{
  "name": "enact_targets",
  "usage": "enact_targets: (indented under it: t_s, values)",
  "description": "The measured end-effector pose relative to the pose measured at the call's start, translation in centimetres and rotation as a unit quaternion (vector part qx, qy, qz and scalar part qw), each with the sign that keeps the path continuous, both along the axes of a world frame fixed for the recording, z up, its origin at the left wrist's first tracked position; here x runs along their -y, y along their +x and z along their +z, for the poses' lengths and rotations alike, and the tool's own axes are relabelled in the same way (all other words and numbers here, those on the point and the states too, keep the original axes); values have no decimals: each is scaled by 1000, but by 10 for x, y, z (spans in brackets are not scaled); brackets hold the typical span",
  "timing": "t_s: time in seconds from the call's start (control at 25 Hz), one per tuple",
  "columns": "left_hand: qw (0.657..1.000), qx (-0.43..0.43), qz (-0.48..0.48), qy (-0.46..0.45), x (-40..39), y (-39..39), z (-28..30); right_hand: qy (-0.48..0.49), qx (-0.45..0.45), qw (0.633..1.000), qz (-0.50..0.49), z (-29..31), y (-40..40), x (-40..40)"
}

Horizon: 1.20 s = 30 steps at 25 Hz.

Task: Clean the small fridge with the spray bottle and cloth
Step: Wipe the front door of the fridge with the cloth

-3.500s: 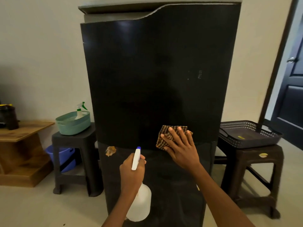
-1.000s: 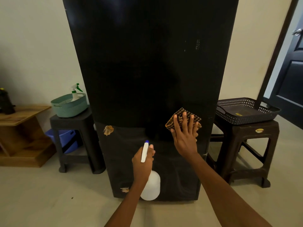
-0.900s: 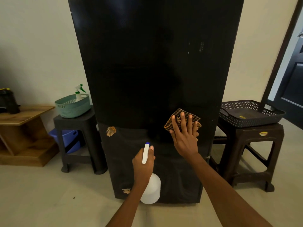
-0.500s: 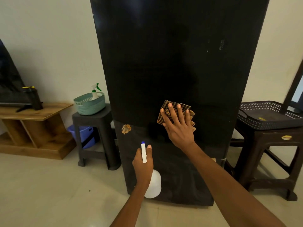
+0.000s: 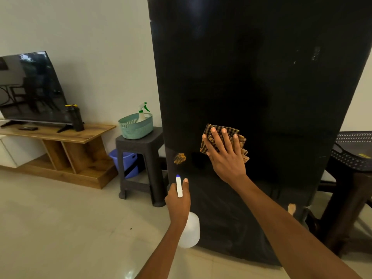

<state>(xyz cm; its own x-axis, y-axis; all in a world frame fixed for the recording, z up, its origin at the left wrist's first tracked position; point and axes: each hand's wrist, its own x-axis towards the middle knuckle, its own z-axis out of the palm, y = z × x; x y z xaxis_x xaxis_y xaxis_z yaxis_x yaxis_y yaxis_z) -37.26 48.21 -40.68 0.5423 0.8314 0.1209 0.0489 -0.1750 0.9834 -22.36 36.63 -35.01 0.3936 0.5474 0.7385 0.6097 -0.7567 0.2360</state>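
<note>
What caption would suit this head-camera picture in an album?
Right hand presses a checked cloth on the black fridge; left hand holds a white spray bottle.

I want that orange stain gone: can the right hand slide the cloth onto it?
Probably yes: the right hand presses the cloth flat on the fridge, and bare door lies between it and the stain.

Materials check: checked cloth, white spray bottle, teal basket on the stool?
Brown-and-black checked cloth: woven fabric, matte, soft folds under the right hand. White spray bottle in the left hand: looks like translucent plastic, smooth. Teal basket: likely moulded plastic, perforated walls.
</note>
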Motion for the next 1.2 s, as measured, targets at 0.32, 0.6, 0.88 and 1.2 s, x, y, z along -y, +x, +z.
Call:
enact_targets:
  t_s: [0.32, 0.6, 0.88, 1.2]
  values:
    - [999, -27, 23, 13, -18, -9, 7, -31, 5, 999, 16, -5, -8, -40]
    - [999, 0, 10, -40, -24, -27, -1, -9, 25, 999, 34, -13, -10, -65]
    - [998, 38, 44, -2, -25, -30, -10, -90, 45, 990, 96, -45, -15, -150]
    - [998, -3, 34, -53, -9, -35, -39, -148, 29, 985, 85, -113, 1, -74]
